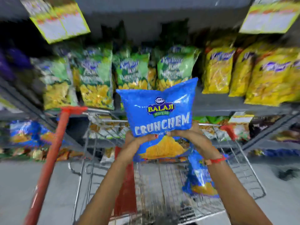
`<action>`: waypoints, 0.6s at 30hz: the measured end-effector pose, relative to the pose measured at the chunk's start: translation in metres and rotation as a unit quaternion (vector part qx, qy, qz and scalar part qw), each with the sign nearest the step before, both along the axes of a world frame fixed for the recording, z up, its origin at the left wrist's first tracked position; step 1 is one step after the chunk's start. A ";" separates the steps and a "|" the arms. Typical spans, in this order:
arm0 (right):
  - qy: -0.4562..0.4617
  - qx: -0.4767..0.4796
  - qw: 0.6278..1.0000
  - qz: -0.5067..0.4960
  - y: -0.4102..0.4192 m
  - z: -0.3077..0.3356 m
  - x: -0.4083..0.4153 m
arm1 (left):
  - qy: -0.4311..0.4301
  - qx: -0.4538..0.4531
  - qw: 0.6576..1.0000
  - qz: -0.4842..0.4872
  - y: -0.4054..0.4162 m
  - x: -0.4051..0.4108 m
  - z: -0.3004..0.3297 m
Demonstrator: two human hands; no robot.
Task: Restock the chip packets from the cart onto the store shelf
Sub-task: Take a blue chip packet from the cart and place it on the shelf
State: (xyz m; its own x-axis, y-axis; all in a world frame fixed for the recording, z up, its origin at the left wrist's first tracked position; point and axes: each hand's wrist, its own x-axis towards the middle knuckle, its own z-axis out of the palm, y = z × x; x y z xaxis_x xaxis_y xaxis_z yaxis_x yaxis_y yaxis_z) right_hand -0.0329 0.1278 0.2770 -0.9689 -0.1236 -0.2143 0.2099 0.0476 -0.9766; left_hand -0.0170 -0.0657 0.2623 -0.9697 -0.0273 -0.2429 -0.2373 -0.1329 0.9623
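Above the wire cart (pixel 162 184), a blue chip packet (pixel 159 117) is held upright by both hands: the left hand (pixel 138 143) and the right hand (pixel 193 140) are clamped on its lower half, fingers (pixel 150 137) curled over the front face. Down in the cart's basket, to the right, a second blue packet (pixel 199 176) is seen lying tilted against the wire. Left of the cart, its red handle (pixel 53 151) is angled toward the viewer. Beyond the cart, the store shelf (pixel 215 106) is stocked with green packets (pixel 95 75) and yellow packets (pixel 217 70); similar blue packets (pixel 24 132) are seen on a lower tier at far left, though blurred. The carrying step is judged to be in hand. A matching shelf slot must next be found and the packet stood in it.
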 end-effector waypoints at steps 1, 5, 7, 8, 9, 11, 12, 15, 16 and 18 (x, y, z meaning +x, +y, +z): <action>0.034 0.001 0.999 -0.001 0.001 0.022 -0.003 | 0.034 0.006 0.999 0.010 0.001 -0.004 0.020; 0.149 -0.021 0.989 -0.015 0.008 0.110 -0.014 | 0.148 0.021 0.989 0.005 0.008 -0.019 0.105; 0.182 -0.034 0.982 -0.039 0.014 0.145 -0.022 | 0.193 0.017 0.981 -0.003 0.011 -0.026 0.142; 0.200 -0.031 0.978 -0.053 0.015 0.163 -0.025 | 0.218 0.017 0.976 0.004 0.013 -0.031 0.159; 0.216 -0.026 0.974 -0.067 0.017 0.178 -0.029 | 0.244 0.018 0.969 0.016 0.015 -0.035 0.176; 0.245 -0.031 0.966 -0.079 0.021 0.208 -0.036 | 0.295 0.017 0.955 0.040 0.021 -0.043 0.210; 0.258 -0.037 0.962 -0.083 0.023 0.222 -0.039 | 0.317 0.017 0.947 0.046 0.024 -0.048 0.225; 0.294 -0.076 0.948 -0.100 0.031 0.260 -0.050 | 0.362 0.021 0.931 0.048 0.035 -0.065 0.265; 0.303 -0.085 0.943 -0.109 0.034 0.271 -0.055 | 0.367 0.021 0.928 0.051 0.038 -0.072 0.276; 0.317 -0.091 0.936 -0.126 0.038 0.291 -0.066 | 0.368 0.015 0.928 0.053 0.043 -0.089 0.293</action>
